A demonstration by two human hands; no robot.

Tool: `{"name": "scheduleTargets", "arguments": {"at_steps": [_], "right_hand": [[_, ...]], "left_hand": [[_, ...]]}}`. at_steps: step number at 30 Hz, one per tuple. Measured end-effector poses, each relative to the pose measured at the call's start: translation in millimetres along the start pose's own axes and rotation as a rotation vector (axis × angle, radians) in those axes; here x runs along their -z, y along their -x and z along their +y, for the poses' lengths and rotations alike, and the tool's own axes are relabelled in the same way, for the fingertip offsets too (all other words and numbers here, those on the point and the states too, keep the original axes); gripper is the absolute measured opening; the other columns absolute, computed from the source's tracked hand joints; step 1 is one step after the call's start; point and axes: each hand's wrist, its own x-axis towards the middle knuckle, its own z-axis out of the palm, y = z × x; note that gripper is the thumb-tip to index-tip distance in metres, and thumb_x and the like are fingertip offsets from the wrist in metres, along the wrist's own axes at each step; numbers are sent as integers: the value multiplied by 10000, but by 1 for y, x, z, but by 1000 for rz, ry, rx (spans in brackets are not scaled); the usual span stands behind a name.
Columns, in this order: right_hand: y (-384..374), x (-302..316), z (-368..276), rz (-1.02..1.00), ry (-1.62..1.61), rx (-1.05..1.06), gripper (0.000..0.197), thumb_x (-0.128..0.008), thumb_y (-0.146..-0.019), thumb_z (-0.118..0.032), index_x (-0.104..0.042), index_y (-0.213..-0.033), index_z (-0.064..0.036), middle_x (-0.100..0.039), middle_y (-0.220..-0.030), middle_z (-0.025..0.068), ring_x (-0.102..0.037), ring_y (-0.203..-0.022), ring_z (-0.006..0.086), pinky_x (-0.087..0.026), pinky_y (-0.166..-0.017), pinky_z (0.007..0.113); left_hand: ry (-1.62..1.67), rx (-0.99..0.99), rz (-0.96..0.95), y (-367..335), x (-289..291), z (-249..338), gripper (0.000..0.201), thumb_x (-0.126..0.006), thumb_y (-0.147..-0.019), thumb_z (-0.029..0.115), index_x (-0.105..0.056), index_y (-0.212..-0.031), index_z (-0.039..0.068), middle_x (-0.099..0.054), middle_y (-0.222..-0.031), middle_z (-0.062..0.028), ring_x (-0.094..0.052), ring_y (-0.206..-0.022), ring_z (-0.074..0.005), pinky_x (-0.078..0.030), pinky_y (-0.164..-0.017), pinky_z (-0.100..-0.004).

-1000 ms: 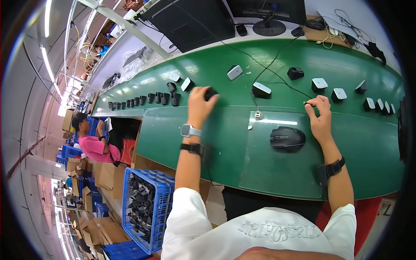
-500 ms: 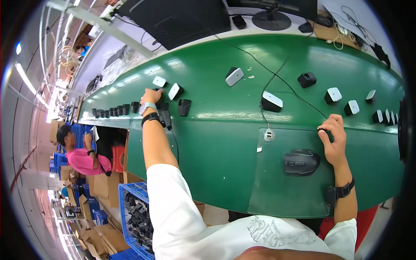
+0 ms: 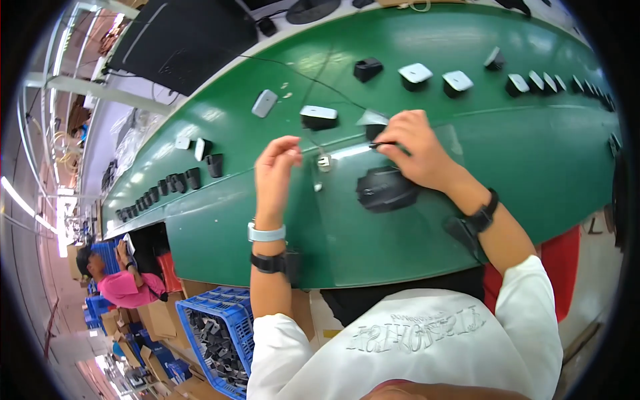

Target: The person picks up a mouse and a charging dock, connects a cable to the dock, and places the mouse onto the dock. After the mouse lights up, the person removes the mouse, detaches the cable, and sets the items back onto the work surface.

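Note:
My right hand (image 3: 415,150) is closed in a pinch on a small black cable end (image 3: 381,144), above the glass-like mat. Just beyond the fingers stands a black block with a pale face (image 3: 375,128). The black computer mouse (image 3: 387,190) lies under and beside this hand, blurred. My left hand (image 3: 275,175) hovers over the green table, fingers loosely bent and apart, with nothing visible in them. Between the hands, a small USB socket piece (image 3: 324,163) sits at the mat's edge. Farther off rests a black block with a white top (image 3: 319,117).
More white-faced black blocks (image 3: 457,83) stand to the right, and a row of black holders (image 3: 163,188) runs along the left. A blue crate (image 3: 247,313) of black parts is beside the table. A person in pink (image 3: 127,288) sits at the left. A monitor (image 3: 180,43) stands behind.
My left hand has left the black holders at the left and come back toward the middle. My right hand has moved left and away from me, still pinching the cable end. The view has shifted right.

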Motion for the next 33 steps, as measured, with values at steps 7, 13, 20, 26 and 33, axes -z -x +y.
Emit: {"name": "scheduleTargets", "arguments": {"at_steps": [7, 13, 20, 26, 33], "right_hand": [[12, 9, 13, -73, -371, -254, 137, -631, -1004, -131, -655, -1030, 2, -676, -929, 95, -628, -852, 207, -493, -792, 332], [21, 27, 25, 546, -457, -465, 140, -622, -1001, -136, -664, -973, -5, -598, -793, 7, -533, -769, 77, -441, -671, 268], [22, 27, 27, 450, -347, -398, 169, -594, -962, -165, -646, -925, -8, -628, -806, 52, -531, -782, 150, -450, -741, 306], [22, 24, 26, 337, -332, -372, 146, -608, -968, -173, -666, -929, -45, -659, -807, 67, -573, -789, 235, -468, -749, 360], [14, 27, 17, 330, -266, -298, 143, -663, -994, -174, -672, -1004, -32, -657, -915, 65, -608, -914, 225, -438, -884, 337]], "left_hand": [[-625, -394, -211, -26, -96, 24, 403, -687, -827, 39, -639, -1227, 19, -626, -1163, -129, -608, -1042, -266, -494, -900, -347], [-883, -697, -374, -108, -180, 32, 356, -729, -845, 112, -671, -1188, 33, -660, -1153, -183, -625, -1088, -388, -516, -954, -464], [-981, -324, -669, -165, -219, 13, 483, -788, -788, 254, -726, -1209, 24, -716, -1165, -222, -654, -1115, -409, -521, -989, -467], [-986, -302, -666, -163, -218, 19, 413, -790, -841, 228, -715, -1142, -45, -761, -1062, -196, -731, -950, -335, -564, -863, -408], [436, 56, -238, -89, -150, 29, 305, -641, -1031, 133, -580, -1299, 0, -694, -1111, -86, -700, -953, -201, -573, -820, -372]]}}
